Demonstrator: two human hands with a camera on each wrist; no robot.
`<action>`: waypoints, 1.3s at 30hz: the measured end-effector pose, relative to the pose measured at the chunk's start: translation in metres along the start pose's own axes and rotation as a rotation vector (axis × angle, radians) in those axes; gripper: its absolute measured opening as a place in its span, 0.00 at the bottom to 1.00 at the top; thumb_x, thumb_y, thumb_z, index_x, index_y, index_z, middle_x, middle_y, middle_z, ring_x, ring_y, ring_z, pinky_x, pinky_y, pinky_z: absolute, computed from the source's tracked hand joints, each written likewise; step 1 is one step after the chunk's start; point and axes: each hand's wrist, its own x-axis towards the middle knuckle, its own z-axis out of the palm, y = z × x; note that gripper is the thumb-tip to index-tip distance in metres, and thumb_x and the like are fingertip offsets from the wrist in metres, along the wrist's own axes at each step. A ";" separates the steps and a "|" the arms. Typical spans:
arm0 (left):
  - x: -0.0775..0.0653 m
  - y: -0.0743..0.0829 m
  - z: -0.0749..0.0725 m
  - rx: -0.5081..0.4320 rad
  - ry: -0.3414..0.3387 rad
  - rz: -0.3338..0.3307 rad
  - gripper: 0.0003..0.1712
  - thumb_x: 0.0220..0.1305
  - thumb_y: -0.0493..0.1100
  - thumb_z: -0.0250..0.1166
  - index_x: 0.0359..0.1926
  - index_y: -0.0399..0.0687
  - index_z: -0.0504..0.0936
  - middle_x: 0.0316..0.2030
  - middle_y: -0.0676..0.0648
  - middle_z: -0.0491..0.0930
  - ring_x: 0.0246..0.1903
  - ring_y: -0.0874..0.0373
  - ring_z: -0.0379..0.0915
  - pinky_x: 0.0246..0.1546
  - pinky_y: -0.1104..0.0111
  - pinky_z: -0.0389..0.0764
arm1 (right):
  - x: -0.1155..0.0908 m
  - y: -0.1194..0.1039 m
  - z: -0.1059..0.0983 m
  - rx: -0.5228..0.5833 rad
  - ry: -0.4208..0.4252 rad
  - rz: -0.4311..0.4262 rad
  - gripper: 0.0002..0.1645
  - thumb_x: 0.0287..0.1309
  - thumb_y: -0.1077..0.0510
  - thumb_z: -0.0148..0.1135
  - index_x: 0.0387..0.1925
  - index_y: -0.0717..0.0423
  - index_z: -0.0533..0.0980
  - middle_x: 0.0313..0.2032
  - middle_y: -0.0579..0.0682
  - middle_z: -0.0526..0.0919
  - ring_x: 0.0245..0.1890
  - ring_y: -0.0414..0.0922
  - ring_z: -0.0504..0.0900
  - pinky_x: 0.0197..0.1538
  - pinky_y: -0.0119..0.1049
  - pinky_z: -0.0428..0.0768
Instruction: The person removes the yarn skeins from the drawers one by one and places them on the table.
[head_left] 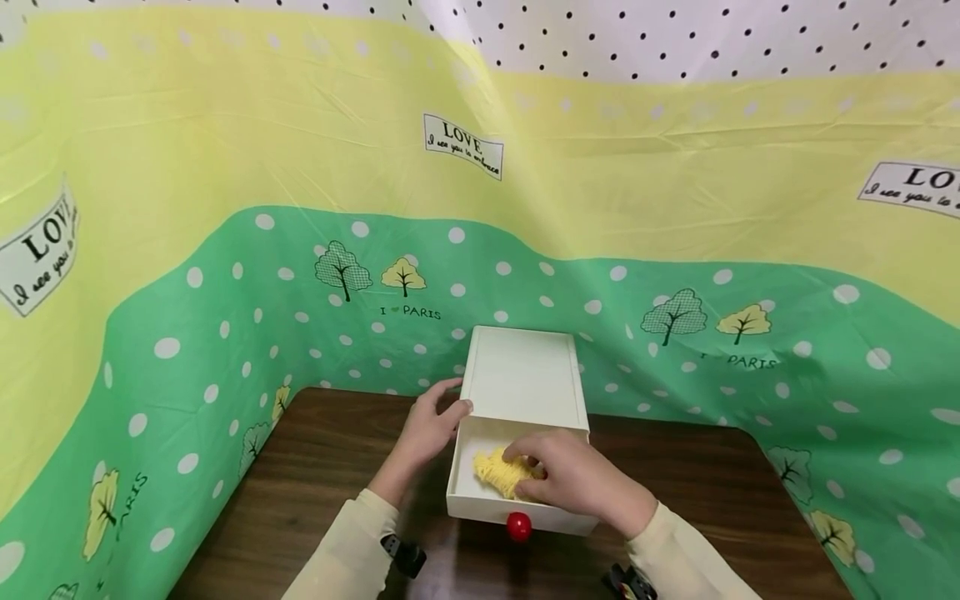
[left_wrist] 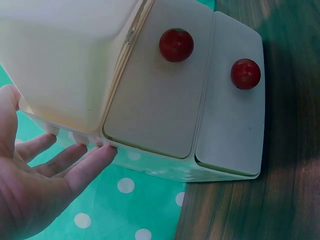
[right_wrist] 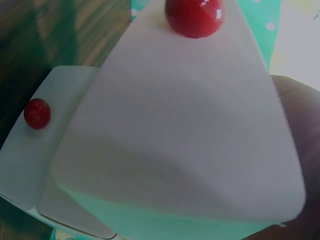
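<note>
A small white drawer cabinet stands on the table, its top drawer pulled out by a red round knob. Inside that drawer lies a bundle of yellow yarn. My right hand reaches in from the right, its bent fingers and thumb gripping the bundle. Against the cabinet's left side rests my left hand, with its thumb by the top edge; the left wrist view shows fairly straight fingers touching the side wall. From the right wrist, the drawer front hides most of the right hand.
Below the open drawer, a middle drawer and a bottom drawer are closed, each with a red knob. Dark wooden table surrounds the cabinet. A patterned green and yellow cloth hangs close behind it and along both sides.
</note>
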 end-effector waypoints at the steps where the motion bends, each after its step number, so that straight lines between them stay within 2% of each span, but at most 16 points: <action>1: 0.000 0.000 0.000 -0.001 -0.001 0.002 0.32 0.71 0.52 0.63 0.71 0.46 0.71 0.64 0.35 0.73 0.45 0.47 0.85 0.41 0.57 0.88 | 0.001 0.000 0.000 -0.003 0.005 -0.012 0.14 0.54 0.60 0.74 0.45 0.52 0.86 0.36 0.41 0.86 0.31 0.38 0.78 0.36 0.30 0.78; 7: 0.000 0.000 0.000 -0.014 -0.005 0.012 0.31 0.71 0.51 0.63 0.71 0.46 0.71 0.62 0.34 0.74 0.45 0.47 0.85 0.40 0.57 0.88 | 0.002 0.000 0.002 -0.015 0.035 -0.078 0.13 0.53 0.64 0.72 0.42 0.52 0.86 0.36 0.41 0.86 0.31 0.37 0.76 0.37 0.30 0.77; 10: 0.000 0.000 0.000 -0.013 -0.007 0.011 0.31 0.71 0.51 0.63 0.71 0.46 0.71 0.63 0.34 0.74 0.45 0.46 0.85 0.40 0.57 0.88 | 0.002 0.001 0.003 -0.015 0.039 -0.078 0.13 0.53 0.63 0.72 0.42 0.51 0.85 0.38 0.41 0.86 0.33 0.37 0.76 0.39 0.30 0.77; 21: 0.000 -0.001 0.000 -0.004 0.000 0.006 0.31 0.72 0.50 0.63 0.71 0.47 0.72 0.61 0.35 0.75 0.46 0.46 0.84 0.40 0.57 0.88 | 0.000 0.003 0.001 0.024 0.113 -0.103 0.14 0.54 0.63 0.72 0.43 0.47 0.84 0.38 0.38 0.83 0.33 0.36 0.76 0.37 0.28 0.78; 28: -0.001 -0.001 0.000 -0.010 0.006 0.003 0.31 0.71 0.50 0.63 0.71 0.46 0.72 0.61 0.35 0.75 0.46 0.46 0.84 0.40 0.56 0.88 | -0.005 0.001 -0.008 0.031 0.174 -0.124 0.15 0.55 0.63 0.73 0.43 0.45 0.84 0.39 0.36 0.83 0.36 0.35 0.78 0.41 0.31 0.82; 34: -0.002 -0.001 0.002 0.001 -0.001 0.003 0.31 0.72 0.51 0.62 0.71 0.46 0.71 0.64 0.35 0.73 0.48 0.45 0.83 0.42 0.55 0.88 | -0.013 0.000 -0.019 0.031 0.223 -0.150 0.17 0.53 0.65 0.73 0.43 0.44 0.84 0.42 0.37 0.84 0.36 0.36 0.78 0.38 0.31 0.82; 39: 0.000 -0.001 0.002 0.001 0.005 0.002 0.32 0.72 0.52 0.63 0.71 0.47 0.71 0.65 0.35 0.73 0.49 0.45 0.83 0.43 0.54 0.88 | -0.018 -0.001 -0.027 0.034 0.249 -0.157 0.17 0.53 0.64 0.75 0.43 0.44 0.84 0.43 0.38 0.84 0.38 0.36 0.80 0.40 0.32 0.84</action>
